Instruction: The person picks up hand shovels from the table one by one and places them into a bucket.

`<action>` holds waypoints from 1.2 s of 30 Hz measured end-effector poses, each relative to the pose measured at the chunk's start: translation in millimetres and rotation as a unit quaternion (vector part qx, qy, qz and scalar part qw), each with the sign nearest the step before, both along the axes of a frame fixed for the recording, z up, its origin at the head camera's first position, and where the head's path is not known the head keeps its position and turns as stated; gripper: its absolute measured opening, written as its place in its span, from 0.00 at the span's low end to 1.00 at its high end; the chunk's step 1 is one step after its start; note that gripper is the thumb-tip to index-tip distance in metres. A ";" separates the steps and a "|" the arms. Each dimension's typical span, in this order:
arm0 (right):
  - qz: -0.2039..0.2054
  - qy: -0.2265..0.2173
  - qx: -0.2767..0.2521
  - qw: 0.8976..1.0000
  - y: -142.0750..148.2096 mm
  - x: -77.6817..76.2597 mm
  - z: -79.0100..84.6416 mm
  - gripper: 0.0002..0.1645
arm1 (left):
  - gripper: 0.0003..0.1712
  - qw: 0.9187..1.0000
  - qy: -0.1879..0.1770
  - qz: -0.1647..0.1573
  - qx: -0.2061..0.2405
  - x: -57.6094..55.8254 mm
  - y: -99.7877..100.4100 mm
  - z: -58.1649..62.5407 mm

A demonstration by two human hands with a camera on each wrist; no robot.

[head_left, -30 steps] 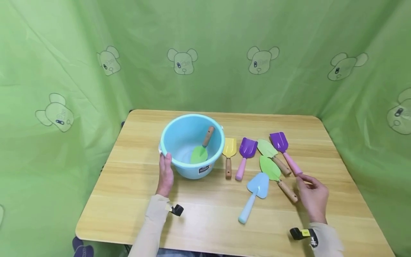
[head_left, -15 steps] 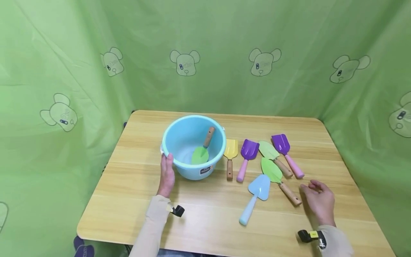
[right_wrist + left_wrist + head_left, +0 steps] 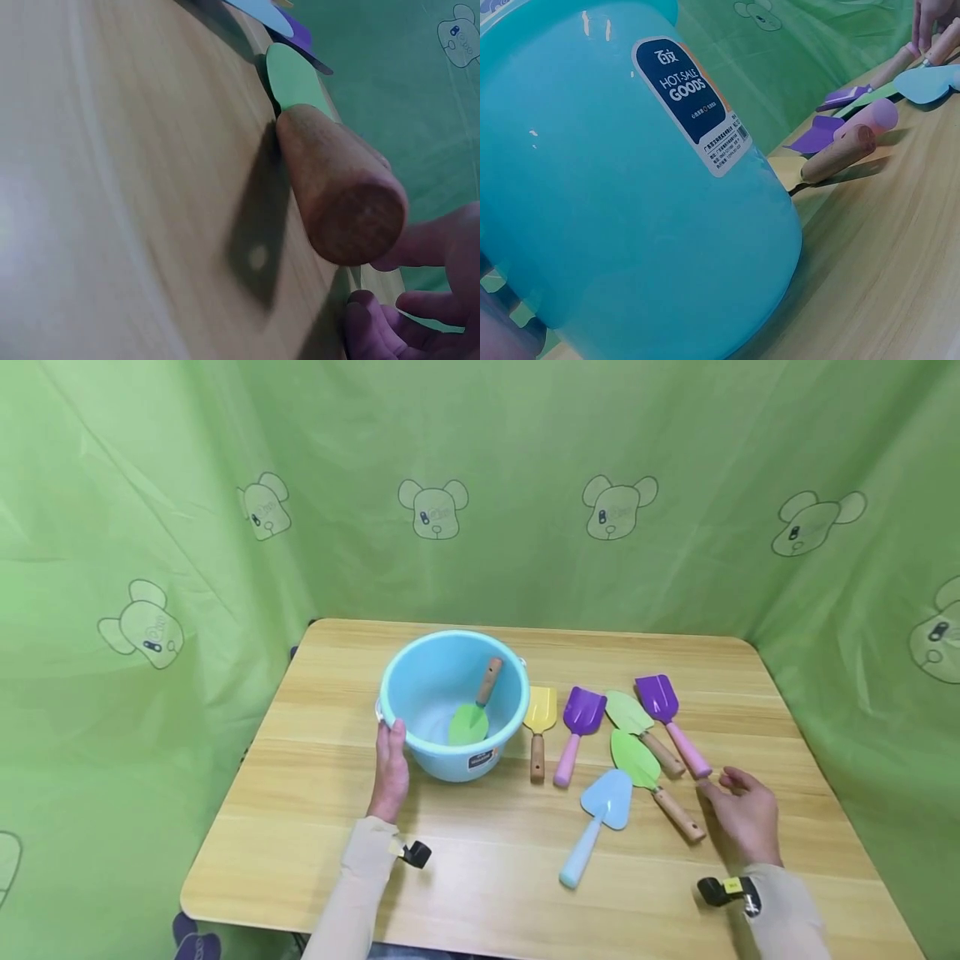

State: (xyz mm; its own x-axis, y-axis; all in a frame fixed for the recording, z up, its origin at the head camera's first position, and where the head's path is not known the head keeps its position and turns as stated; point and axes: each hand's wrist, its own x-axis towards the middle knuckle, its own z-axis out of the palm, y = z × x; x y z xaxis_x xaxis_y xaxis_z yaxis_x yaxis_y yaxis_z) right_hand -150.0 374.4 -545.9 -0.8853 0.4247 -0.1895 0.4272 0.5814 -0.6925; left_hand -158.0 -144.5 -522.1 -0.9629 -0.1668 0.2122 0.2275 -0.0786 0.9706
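My left hand [image 3: 390, 774] rests along the near left side of the light blue bucket [image 3: 442, 764], its fingers extended against the wall. Inside the bucket leans a green trowel [image 3: 469, 720] with a wooden handle. At the right, my right hand [image 3: 744, 814] hovers with loosely bent fingers at the handle end of a purple shovel [image 3: 667, 706] with a pink handle. In the right wrist view a gap shows between thumb and fingers; a wooden trowel handle [image 3: 341, 187] partly hides the fingertips. Whether they touch the pink handle I cannot tell.
Right of the bucket lie a yellow shovel [image 3: 540, 710], another purple shovel [image 3: 583, 712], a pale green trowel [image 3: 627, 712], a bright green trowel [image 3: 634, 758] and a light blue trowel [image 3: 606, 797]. A green curtain [image 3: 517, 577] hangs behind the wooden table [image 3: 300, 827].
My right hand drew back from the pink handle's end, then came slightly back toward it. My left hand stays at the bucket. The view has shifted a little.
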 end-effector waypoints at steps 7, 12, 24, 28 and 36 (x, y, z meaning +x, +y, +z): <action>0.017 0.007 -0.003 1.000 1.1 -7.5 -0.4 0.42 | 0.35 1.000 -0.009 -0.001 0.005 1.3 1.0 -0.1; 0.027 0.014 0.006 1.000 -3.1 -14.2 -0.7 0.40 | 0.35 1.000 -0.008 0.002 0.001 0.9 0.1 -1.3; -0.042 0.034 -0.113 0.992 -6.4 -24.1 1.8 0.35 | 0.35 1.000 -0.003 -0.002 0.006 0.1 0.6 0.0; -0.150 0.088 -0.344 0.922 -7.4 -29.6 3.8 0.22 | 0.34 1.000 -0.005 -0.001 0.006 0.2 0.8 0.7; -0.240 0.192 -0.543 0.781 -3.4 -40.9 9.4 0.17 | 0.34 1.000 -0.008 -0.001 0.004 1.7 1.4 0.3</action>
